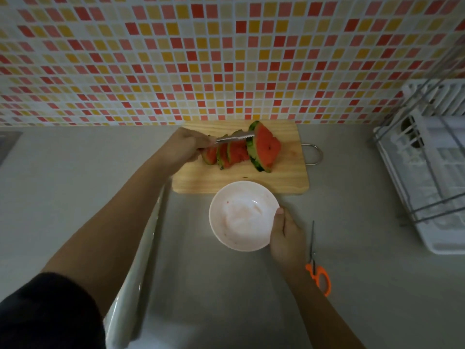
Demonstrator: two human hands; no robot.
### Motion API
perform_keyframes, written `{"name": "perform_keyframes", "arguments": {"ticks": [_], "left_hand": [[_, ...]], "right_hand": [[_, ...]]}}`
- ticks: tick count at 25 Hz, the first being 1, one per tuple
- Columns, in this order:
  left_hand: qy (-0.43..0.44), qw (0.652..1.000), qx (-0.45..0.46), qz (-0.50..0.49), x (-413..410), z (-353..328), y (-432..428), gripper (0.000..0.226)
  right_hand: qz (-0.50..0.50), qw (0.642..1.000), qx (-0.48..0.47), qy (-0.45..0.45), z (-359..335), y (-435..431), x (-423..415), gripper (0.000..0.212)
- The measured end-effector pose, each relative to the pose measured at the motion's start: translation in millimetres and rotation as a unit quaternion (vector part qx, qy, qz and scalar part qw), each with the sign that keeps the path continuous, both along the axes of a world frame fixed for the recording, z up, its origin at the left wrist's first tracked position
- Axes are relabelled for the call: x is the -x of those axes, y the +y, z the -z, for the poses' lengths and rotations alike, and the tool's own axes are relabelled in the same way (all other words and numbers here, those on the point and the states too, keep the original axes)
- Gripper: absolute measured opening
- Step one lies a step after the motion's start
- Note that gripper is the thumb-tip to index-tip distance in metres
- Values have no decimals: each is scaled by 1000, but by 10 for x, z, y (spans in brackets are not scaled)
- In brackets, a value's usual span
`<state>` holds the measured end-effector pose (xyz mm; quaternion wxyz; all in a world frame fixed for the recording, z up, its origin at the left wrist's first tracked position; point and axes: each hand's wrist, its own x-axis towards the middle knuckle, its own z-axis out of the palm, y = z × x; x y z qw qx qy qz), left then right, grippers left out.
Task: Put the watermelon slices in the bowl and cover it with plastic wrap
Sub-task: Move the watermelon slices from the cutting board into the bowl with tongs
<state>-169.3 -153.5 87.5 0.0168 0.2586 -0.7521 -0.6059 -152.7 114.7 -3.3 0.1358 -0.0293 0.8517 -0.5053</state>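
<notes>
Left fingers (198,143) clench metal tongs (235,137) over the watermelon slices (241,152); right fingers (279,217) grip the bowl (241,215) rim.

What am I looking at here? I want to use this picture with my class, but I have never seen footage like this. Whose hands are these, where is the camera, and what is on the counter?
There is no machine: a person wears a camera on the head, looking down at their own hands. The left hand holds metal tongs over the watermelon slices, which lean together on a wooden cutting board. The right hand steadies a pale bowl, with no slices in it yet, on the grey counter. A roll of plastic wrap lies on the left, orange-handled scissors on the right, and a white dish rack at the far right.
</notes>
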Motion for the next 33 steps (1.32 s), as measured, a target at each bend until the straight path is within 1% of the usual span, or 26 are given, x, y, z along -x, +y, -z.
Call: {"name": "perform_keyframes", "arguments": {"ticks": [1, 2, 4, 5, 7, 8, 9, 10, 11, 12, 13, 14, 15, 17, 18, 20, 22, 23, 25, 26, 28, 33], "left_hand": [[0, 1000, -19, 1, -195, 18, -57, 24], [-9, 1000, -26, 6, -383, 39, -104, 32], [-43, 998, -7, 34, -683, 102, -126, 40], [-61, 996, 9, 57, -795, 126, -86, 36], [-97, 991, 32, 83, -893, 160, 64, 14], [-107, 989, 52, 93, -898, 155, 145, 10], [-115, 983, 90, 108, -883, 153, 217, 11], [-126, 970, 156, 135, -858, 136, 281, 13], [-136, 946, 242, 167, -824, 106, 342, 18], [-148, 912, 325, 200, -796, 48, 409, 26], [-157, 881, 385, 226, -769, -24, 473, 33], [-165, 859, 421, 243, -749, -110, 510, 39], [-170, 845, 441, 249, -731, -206, 525, 43], [-177, 837, 456, 244, -702, -387, 507, 46], [-172, 845, 450, 233, -684, -455, 479, 45], [-144, 879, 419, 177, -628, -513, 430, 45], [-132, 925, 349, 75, -495, -421, 439, 48], [-145, 939, 311, 27, -409, -335, 463, 49], [-172, 958, 229, -12, -254, -134, 528, 44], [-169, 966, 194, -16, -179, -25, 558, 39], [-159, 973, 163, -27, -42, 135, 611, 32], [-126, 979, 141, -74, 154, 301, 668, 40]], "right_hand": [[-4, 1000, 3, 1, -2, -5, -3, 36], [-7, 1000, 6, 4, -3, -10, -11, 36], [-3, 1000, 3, 10, 9, -17, -16, 36], [3, 1000, 1, 11, 11, -22, -18, 36], [12, 1000, -9, 10, 13, -33, -19, 34], [11, 1000, -16, 12, 12, -40, -20, 33], [11, 1000, -21, 17, 13, -44, -19, 33], [10, 999, -24, 22, 17, -42, -16, 32], [9, 999, -24, 24, 20, -41, -13, 31], [6, 999, -23, 24, 20, -38, -9, 30], [4, 1000, -22, 21, 17, -35, -6, 29], [3, 1000, -19, 21, 13, -35, -5, 29], [3, 1000, -14, 23, 6, -35, -6, 29], [6, 999, 4, 34, -1, -31, -6, 32], [7, 999, 11, 36, -3, -30, -5, 34], [5, 999, 13, 31, 3, -32, -11, 34], [2, 1000, 4, 21, 21, -35, 2, 32], [2, 1000, 2, 15, 31, -34, 10, 32], [0, 1000, 7, 5, 47, -34, 11, 35], [-1, 1000, 10, 4, 53, -34, 9, 36], [1, 1000, 10, 6, 58, -36, 8, 35], [1, 1000, 5, 7, 31, -48, 10, 33]]}}
